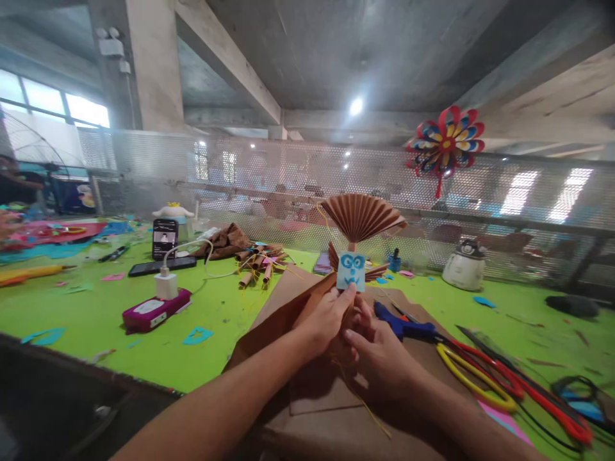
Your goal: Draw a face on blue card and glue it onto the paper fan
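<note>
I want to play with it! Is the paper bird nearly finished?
Nearly, it seems. Done: the brown pleated fan is spread open and the blue face card has eyes and a mouth. In hand: the left hand and right hand hold the figure up together. Left, perhaps: fixing parts; the blue glue gun lies beside them.

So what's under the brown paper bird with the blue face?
Both hands, left and right, hold the brown paper bird with the blue face from below. Beneath them lie brown paper sheets on the green table. The fingers hide its base.
</note>
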`<state>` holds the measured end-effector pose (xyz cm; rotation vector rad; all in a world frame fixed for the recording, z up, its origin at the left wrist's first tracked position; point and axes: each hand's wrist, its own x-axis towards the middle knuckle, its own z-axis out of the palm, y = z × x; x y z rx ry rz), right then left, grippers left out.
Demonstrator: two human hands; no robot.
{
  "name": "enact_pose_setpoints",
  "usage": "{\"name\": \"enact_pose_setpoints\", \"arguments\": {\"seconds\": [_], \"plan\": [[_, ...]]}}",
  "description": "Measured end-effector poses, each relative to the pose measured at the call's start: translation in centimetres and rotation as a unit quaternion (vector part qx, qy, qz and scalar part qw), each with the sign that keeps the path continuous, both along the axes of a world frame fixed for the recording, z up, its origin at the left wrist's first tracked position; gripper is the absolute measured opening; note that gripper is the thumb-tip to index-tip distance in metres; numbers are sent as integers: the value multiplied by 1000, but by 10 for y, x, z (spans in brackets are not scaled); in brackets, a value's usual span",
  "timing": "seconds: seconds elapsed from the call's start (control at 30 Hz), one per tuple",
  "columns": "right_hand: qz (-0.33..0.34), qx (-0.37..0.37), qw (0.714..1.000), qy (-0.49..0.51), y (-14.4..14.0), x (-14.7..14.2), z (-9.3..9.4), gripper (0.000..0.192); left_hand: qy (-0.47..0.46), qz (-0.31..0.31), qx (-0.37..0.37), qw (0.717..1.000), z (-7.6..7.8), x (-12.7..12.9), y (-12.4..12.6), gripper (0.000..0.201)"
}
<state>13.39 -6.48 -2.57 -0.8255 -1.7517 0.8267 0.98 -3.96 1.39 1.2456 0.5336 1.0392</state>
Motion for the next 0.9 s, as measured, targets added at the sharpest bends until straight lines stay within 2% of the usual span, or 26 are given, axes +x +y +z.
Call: {"name": "enact_pose_setpoints", "arguments": {"seconds": [0.1, 0.27, 0.57, 0.9], "plan": [[32, -60, 997, 29, 2, 0, -5, 22, -16, 8, 0, 1000, -1, 1, 0, 50], [52, -79, 995, 28, -1, -2, -4, 27, -21, 12, -7, 1000, -4, 2, 2, 48], [142, -162, 976, 32, -3, 5, -6, 31, 0, 11, 17, 1000, 1, -4, 2, 50], [138, -208, 967, 39, -2, 3, -18, 31, -36, 47, 94, 994, 14, -5, 0, 48]]}}
